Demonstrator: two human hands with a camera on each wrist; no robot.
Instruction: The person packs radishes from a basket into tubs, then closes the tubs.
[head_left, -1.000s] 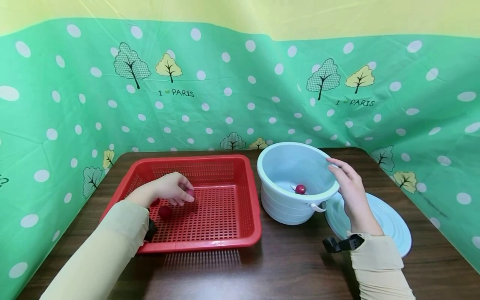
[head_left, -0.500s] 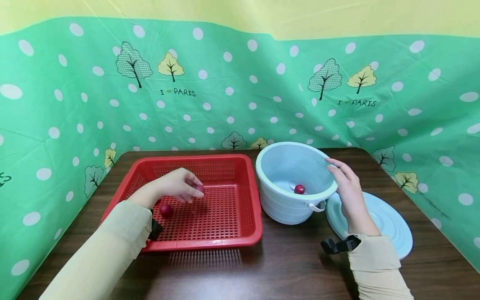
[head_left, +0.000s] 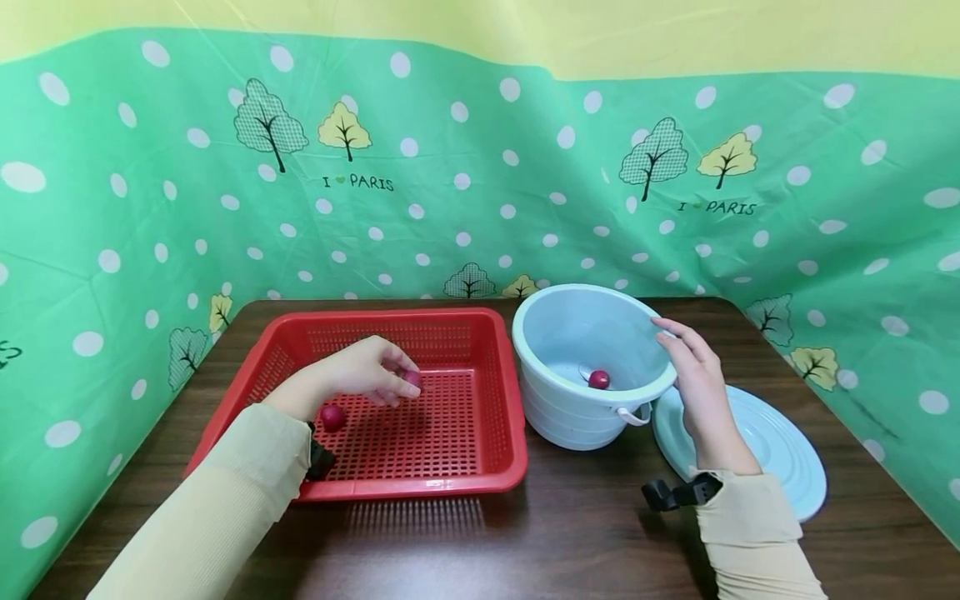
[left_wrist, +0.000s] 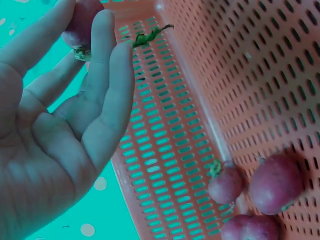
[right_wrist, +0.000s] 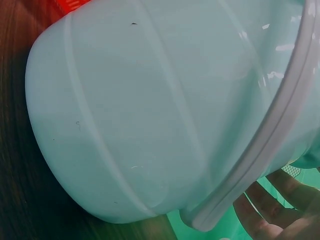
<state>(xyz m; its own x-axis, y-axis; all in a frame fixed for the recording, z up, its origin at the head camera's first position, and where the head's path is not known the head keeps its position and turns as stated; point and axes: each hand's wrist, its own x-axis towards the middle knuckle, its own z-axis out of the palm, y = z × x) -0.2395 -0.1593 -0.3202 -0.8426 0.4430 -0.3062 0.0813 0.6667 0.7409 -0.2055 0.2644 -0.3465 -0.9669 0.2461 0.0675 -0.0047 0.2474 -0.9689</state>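
Observation:
My left hand (head_left: 378,373) pinches a radish (head_left: 412,379) above the red basket (head_left: 517,467). In the left wrist view, the held radish (left_wrist: 85,25) shows between the fingertips, with a green stem end. Another radish (head_left: 333,417) lies in the basket under that hand. Several radishes, one of them a larger radish (left_wrist: 276,184), lie against the basket wall in the left wrist view. My right hand (head_left: 701,383) rests its fingertips on the right rim of a light blue bucket (head_left: 570,425). One radish (head_left: 598,380) lies at the bottom of the bucket.
A round light blue lid (head_left: 780,450) lies on the dark wooden table (head_left: 585,533), right of the bucket and partly behind the right forearm. The basket's right wall stands close beside the bucket. A green dotted cloth (head_left: 480,150) hangs behind the table.
My left hand has moved right and slightly up with the pinched radish, leaving the other radish more exposed in the basket. My right hand stays at the bucket rim.

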